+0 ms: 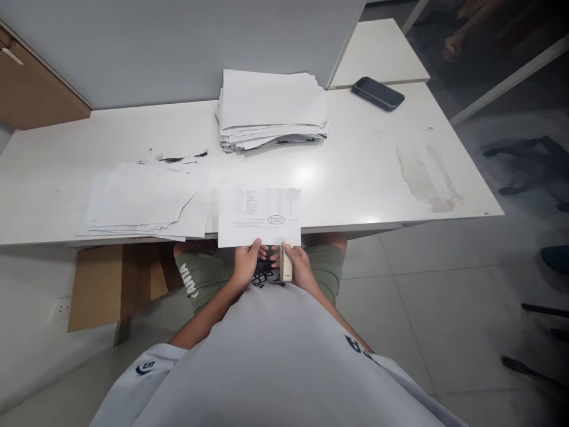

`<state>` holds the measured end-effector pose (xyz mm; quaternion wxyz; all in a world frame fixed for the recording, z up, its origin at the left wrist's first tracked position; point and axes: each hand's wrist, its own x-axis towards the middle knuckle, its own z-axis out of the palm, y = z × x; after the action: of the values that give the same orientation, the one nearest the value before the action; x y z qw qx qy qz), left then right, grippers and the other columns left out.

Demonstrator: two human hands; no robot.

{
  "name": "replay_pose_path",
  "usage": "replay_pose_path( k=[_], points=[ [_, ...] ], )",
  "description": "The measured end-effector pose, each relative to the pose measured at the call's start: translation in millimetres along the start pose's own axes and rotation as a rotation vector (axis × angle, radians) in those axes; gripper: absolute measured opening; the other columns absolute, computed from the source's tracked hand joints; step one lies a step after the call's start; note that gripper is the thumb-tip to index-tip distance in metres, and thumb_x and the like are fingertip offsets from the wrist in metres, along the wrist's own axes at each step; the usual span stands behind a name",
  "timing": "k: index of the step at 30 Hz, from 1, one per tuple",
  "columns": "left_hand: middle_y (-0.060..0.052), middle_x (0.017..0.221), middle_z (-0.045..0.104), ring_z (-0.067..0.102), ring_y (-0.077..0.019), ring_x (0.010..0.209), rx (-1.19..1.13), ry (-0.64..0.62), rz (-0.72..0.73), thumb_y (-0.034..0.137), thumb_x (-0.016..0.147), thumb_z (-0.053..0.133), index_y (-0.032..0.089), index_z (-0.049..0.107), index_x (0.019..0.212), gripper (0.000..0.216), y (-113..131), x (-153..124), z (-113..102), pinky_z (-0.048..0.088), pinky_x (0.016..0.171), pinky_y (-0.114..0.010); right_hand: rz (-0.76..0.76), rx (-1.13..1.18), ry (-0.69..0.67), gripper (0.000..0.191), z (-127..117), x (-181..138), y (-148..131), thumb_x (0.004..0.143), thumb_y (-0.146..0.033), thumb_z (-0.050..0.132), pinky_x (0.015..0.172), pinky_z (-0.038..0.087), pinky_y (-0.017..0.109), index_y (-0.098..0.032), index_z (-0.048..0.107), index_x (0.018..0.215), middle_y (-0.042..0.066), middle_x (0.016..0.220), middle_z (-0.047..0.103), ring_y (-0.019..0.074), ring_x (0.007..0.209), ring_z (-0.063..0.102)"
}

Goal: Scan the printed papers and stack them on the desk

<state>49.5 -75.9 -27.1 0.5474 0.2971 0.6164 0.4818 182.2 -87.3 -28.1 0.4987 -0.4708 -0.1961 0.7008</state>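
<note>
A printed sheet of paper (260, 216) with a table of text and an oval stamp lies over the front edge of the desk. My left hand (247, 262) pinches its near edge, thumb on top. In my right hand (300, 267) is a small cream-coloured stapler (287, 261), held upright with its far end at the sheet's near right corner. Whether its jaws are around the paper I cannot tell. A tall stack of paper (273, 101) stands behind the sheet, and a lower, looser pile of paper (137, 198) lies to the left.
A dark phone (377, 93) rests at the back right of the white desk (355, 178). Behind the desk rises a grey panel (186, 47). An open cardboard box (98, 284) is under the desk at left. Another person's hand (452, 47) shows at the far upper right.
</note>
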Motion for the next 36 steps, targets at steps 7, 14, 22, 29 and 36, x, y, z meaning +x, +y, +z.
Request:
replay_pose_path(
  k=[7, 14, 22, 29, 36],
  points=[
    [-0.004, 0.057, 0.063, 0.055, -0.0115, 0.05, -0.024, -0.086, -0.019, 0.052, 0.073, 0.072, 0.014, 0.066, 0.059, 0.041, 5, 2, 3, 0.046, 0.051, -0.025, -0.016, -0.001, 0.088, 0.044, 2, 1, -6, 0.062, -0.058, 0.078, 0.058, 0.059, 0.036, -0.02, 0.063, 0.077, 0.007, 0.078, 0.073, 0.026, 0.075, 0.071],
    [-0.004, 0.057, 0.063, 0.055, -0.0118, 0.049, 0.002, -0.111, 0.002, 0.052, 0.074, 0.071, 0.015, 0.066, 0.059, 0.041, 4, -2, 2, 0.046, 0.051, -0.025, -0.055, -0.022, 0.066, 0.04, -1, 1, -9, 0.063, -0.054, 0.079, 0.055, 0.056, 0.034, -0.019, 0.065, 0.076, 0.006, 0.067, 0.071, 0.0255, 0.071, 0.069],
    [-0.004, 0.06, 0.066, 0.058, -0.0108, 0.053, -0.067, -0.034, 0.223, 0.035, 0.086, 0.064, 0.012, 0.065, 0.063, 0.033, 104, 92, 28, 0.047, 0.059, -0.023, -0.213, 0.045, -0.008, 0.04, -1, 10, -18, 0.075, -0.05, 0.072, 0.056, 0.054, 0.027, -0.022, 0.065, 0.104, 0.005, 0.094, 0.072, 0.0159, 0.067, 0.065],
    [-0.002, 0.058, 0.061, 0.057, -0.0066, 0.053, -0.178, -0.113, 0.032, 0.01, 0.09, 0.057, 0.012, 0.057, 0.071, 0.019, 227, 228, 88, 0.048, 0.062, -0.018, -0.213, -0.105, 0.088, 0.04, -38, 14, 6, 0.069, -0.05, 0.078, 0.052, 0.05, 0.026, -0.021, 0.065, 0.094, 0.004, 0.086, 0.072, 0.0155, 0.061, 0.062],
    [0.005, 0.042, 0.039, 0.029, -0.0054, 0.033, 0.061, -0.294, -0.143, 0.025, 0.075, 0.08, 0.014, 0.063, 0.065, 0.022, 246, 246, 85, 0.027, 0.037, -0.022, -0.107, -0.002, 0.311, 0.044, -102, 10, 44, 0.072, -0.061, 0.069, 0.042, 0.049, 0.029, -0.023, 0.064, 0.094, 0.004, 0.08, 0.072, 0.0188, 0.055, 0.063]
  ],
)
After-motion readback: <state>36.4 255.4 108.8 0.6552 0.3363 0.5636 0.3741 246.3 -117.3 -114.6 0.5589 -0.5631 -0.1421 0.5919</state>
